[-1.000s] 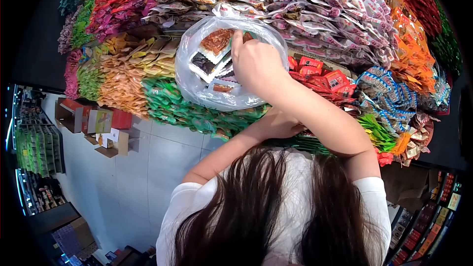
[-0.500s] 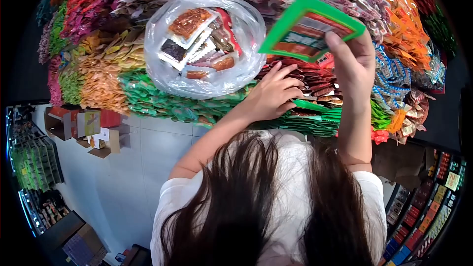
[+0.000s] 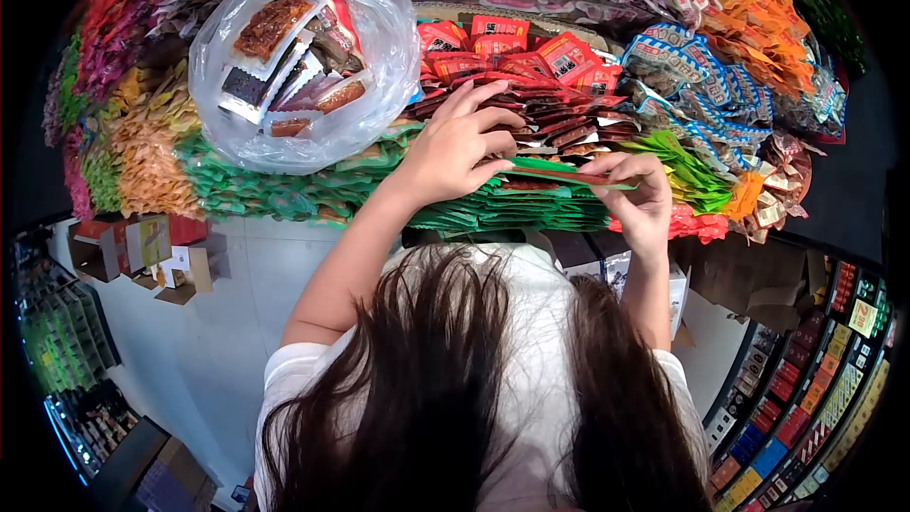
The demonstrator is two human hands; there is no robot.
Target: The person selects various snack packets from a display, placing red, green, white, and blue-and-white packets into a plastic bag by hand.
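In the head view my right hand pinches one end of a flat green-edged snack packet, now turned nearly edge-on. It lies low over a tight row of green snack packets. My left hand rests with fingers spread on the dark red packets, its thumb right at the far end of the held packet. To the left of it sits an open clear plastic bag with several wrapped snacks inside.
Red packets lie behind my hands, with blue-and-white striped ones and orange ones to the right. Yellow-orange packets fill the left side. Opened cardboard boxes stand on the floor; stocked shelves are at lower right.
My right hand has come down with the green-edged packet, from raised and face-on to nearly edge-on over the green row. The view has shifted, with the bag now further left.
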